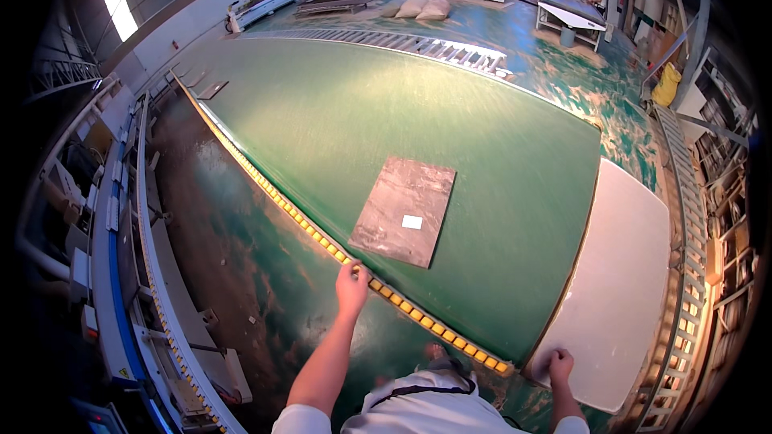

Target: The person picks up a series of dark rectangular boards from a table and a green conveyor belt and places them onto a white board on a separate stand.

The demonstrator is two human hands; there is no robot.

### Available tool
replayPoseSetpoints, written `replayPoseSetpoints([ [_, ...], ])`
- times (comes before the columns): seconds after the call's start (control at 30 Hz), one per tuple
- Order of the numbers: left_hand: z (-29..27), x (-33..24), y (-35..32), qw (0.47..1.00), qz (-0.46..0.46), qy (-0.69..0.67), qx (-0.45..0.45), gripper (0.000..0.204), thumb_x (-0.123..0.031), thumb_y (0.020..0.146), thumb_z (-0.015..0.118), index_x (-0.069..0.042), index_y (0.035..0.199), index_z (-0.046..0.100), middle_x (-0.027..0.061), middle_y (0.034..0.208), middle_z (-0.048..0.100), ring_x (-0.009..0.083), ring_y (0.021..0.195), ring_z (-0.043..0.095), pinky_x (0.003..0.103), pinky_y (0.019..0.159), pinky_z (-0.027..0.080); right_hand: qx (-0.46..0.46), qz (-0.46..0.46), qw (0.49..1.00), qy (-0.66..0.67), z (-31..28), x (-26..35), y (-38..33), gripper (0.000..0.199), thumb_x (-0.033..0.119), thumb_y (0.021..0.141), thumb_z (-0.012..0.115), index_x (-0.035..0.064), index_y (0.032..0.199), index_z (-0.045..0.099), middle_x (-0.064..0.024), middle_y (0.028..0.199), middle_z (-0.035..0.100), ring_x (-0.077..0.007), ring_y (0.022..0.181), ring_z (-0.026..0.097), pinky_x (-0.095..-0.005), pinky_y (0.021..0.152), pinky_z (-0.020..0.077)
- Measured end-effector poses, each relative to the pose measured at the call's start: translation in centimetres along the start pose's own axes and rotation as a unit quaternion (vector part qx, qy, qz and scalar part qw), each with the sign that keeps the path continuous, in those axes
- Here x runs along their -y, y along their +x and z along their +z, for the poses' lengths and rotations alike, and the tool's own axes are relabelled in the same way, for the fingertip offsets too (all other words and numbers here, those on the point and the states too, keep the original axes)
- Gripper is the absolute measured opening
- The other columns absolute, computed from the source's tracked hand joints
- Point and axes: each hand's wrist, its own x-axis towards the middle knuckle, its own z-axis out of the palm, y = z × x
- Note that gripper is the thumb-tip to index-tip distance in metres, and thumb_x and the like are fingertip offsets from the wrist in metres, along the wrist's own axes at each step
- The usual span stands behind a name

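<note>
In the head view, the left hand (pixel 351 287) is reaching forward with its fingers together and curled down, resting on the near edge of the big green work table (pixel 338 120), right on the strip of yellow rollers (pixel 402 308) that is running along that edge. It is gripping nothing but the edge itself. Just beyond the fingertips, slightly to the right, a flat rectangular dark brown marbled panel (pixel 404 210) is lying on the green surface, bearing a small white label (pixel 412 222); the hand is near its closest corner but is not touching it.

The right hand (pixel 560 366) is pressing down, fingers bent and close together, on the near corner of a large pale grey rectangular board (pixel 623 273), which is lying at the right end of the table and stretching away from the hand. Whether the fingers are hooking under the board's edge cannot be told.

Left of the left arm, a long machine with white and blue rails (pixel 121 257) is standing on the stained green floor (pixel 265 273). Far ahead of both hands, pale sacks (pixel 422 6) are lying on the floor.
</note>
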Motion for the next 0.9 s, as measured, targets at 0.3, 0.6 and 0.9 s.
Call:
replayPoseSetpoints([
  [0.3, 2.4, -3.6, 17.0, 0.95, -0.011, 0.303, 0.073, 0.086, -0.043, 0.077, 0.074, -0.009, 0.146, 0.037, 0.0185, 0.154, 0.031, 0.0368, 0.142, 0.029, 0.05, 0.112, 0.033, 0.078, 0.173, 0.94, 0.282, 15.3, 13.6, -1.2, 0.01, 0.004, 0.093, 0.055, -0.0006, 0.09, 0.063, -0.0091, 0.072, 0.065, -0.0161, 0.057, 0.062, -0.0287, 0.053, 0.0536],
  [0.6, 4.6, -9.9, -5.5, 0.561, -0.07, -0.185, 0.804, 0.053, -0.03, 0.096, 0.063, -0.002, 0.139, 0.052, 0.0074, 0.124, 0.062, 0.015, 0.115, 0.055, 0.032, 0.099, 0.045, 0.069, 0.271, 0.896, 0.344, 17.9, 23.0, 5.9, 0.041, 0.037, 0.099, 0.058, -0.0024, 0.111, 0.062, -0.0142, 0.087, 0.068, -0.0239, 0.07, 0.065, -0.0349, 0.064, 0.0571],
  [0.9, -6.7, -3.4, 7.5, 0.976, -0.056, -0.08, 0.197, 0.041, -0.036, 0.094, 0.06, -0.004, 0.12, 0.063, 0.0109, 0.111, 0.069, 0.0223, 0.099, 0.067, 0.036, 0.087, 0.053, 0.107, 0.239, 0.931, 0.254, 16.2, 25.6, 11.7, 0.07, 0.059, 0.098, 0.045, -0.0016, 0.129, 0.06, -0.0144, 0.096, 0.067, -0.0278, 0.08, 0.06, -0.0423, 0.07, 0.0476],
])
